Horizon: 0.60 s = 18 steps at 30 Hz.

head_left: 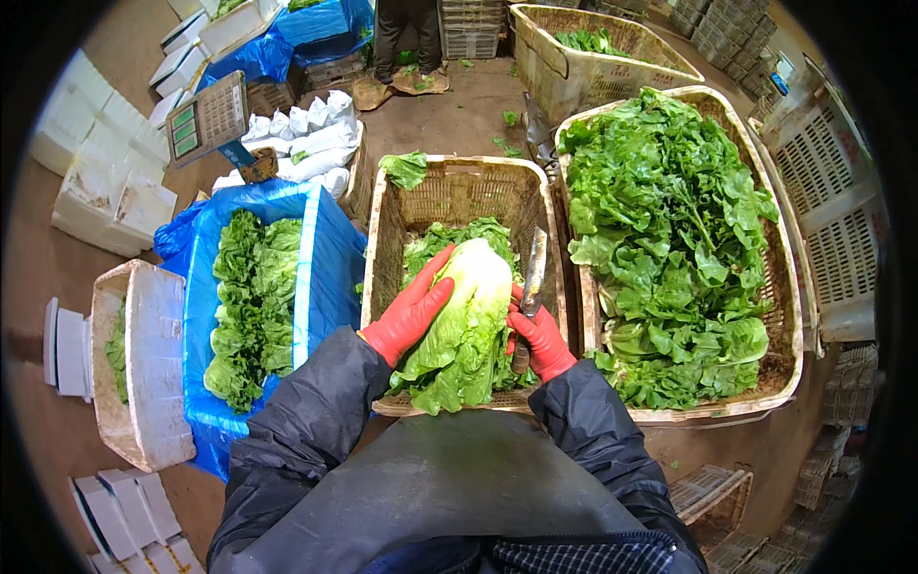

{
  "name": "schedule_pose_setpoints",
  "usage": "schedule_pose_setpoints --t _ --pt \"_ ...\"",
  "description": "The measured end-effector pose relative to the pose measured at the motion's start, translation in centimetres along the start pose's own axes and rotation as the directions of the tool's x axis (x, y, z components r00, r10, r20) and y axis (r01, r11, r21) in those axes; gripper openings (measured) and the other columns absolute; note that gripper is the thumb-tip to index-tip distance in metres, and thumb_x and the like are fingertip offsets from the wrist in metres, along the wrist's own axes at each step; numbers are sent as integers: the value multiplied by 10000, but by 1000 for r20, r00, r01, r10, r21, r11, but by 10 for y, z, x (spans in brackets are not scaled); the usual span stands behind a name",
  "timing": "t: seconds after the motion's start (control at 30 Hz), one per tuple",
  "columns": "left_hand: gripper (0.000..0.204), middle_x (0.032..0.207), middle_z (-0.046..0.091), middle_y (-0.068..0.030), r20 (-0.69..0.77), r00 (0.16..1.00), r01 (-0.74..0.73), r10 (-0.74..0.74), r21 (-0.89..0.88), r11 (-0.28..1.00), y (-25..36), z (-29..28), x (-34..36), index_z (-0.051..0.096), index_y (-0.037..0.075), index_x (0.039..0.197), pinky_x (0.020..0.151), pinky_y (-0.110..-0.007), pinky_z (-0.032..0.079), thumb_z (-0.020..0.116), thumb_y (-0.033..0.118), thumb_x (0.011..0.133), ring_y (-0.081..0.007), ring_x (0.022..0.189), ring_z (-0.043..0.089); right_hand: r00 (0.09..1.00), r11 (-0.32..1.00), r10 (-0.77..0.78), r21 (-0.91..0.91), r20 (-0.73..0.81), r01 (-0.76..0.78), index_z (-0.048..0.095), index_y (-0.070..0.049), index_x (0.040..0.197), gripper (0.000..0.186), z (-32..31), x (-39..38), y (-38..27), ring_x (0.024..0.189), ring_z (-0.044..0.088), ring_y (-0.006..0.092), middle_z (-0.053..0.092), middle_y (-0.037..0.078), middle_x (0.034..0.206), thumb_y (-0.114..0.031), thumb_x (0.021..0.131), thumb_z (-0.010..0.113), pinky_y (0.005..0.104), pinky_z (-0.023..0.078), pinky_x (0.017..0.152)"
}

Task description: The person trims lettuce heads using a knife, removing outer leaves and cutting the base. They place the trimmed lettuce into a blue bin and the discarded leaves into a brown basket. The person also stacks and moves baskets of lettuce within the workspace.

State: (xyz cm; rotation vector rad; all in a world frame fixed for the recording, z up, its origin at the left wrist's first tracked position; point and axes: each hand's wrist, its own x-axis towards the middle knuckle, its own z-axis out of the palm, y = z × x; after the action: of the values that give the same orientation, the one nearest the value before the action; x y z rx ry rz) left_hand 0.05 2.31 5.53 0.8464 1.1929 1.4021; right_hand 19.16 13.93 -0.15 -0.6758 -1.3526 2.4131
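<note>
My left hand (409,318), in a red glove, grips the side of a head of lettuce (467,330). The lettuce's pale stem end points away from me and its green leaves hang toward me. In my right hand (545,342), also red-gloved, is a knife (535,273) with a stained blade pointing up and away. Its handle shows below my fingers, and my right fingertips are at the lettuce's right edge. Both hands are over a dirty cream plastic crate (478,182) with loose leaves inside.
At right, a large crate (792,258) is heaped with leafy lettuce (679,239). Left stands a box with blue plastic lining (332,268), holding rows of lettuce heads (277,277). Beyond are white bags (325,139), a scale (206,120) and another crate (612,81). A person's legs (409,38) show far ahead.
</note>
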Motion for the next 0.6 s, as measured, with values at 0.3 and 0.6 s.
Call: schedule_pose_setpoints --t 0.3,0.6 --pt "684 1432 298 -109 41 999 -2 9 -171 985 8 4 -4 192 43 1428 1075 -340 248 491 392 921 -201 1305 306 999 997 -8 -75 -44 4 361 -63 1366 652 13 -15 -26 912 549 85 516 82 1273 -286 828 654 191 444 529" --pt "919 1369 391 -140 201 980 33 2 -175 984 -47 -34 -1 205 136 1441 1046 -404 314 711 444 738 -250 1245 399 985 965 144 209 91 -160 492 -13 1237 581 27 -19 2 1026 568 161 580 69 1161 -366 812 674 326 461 883"
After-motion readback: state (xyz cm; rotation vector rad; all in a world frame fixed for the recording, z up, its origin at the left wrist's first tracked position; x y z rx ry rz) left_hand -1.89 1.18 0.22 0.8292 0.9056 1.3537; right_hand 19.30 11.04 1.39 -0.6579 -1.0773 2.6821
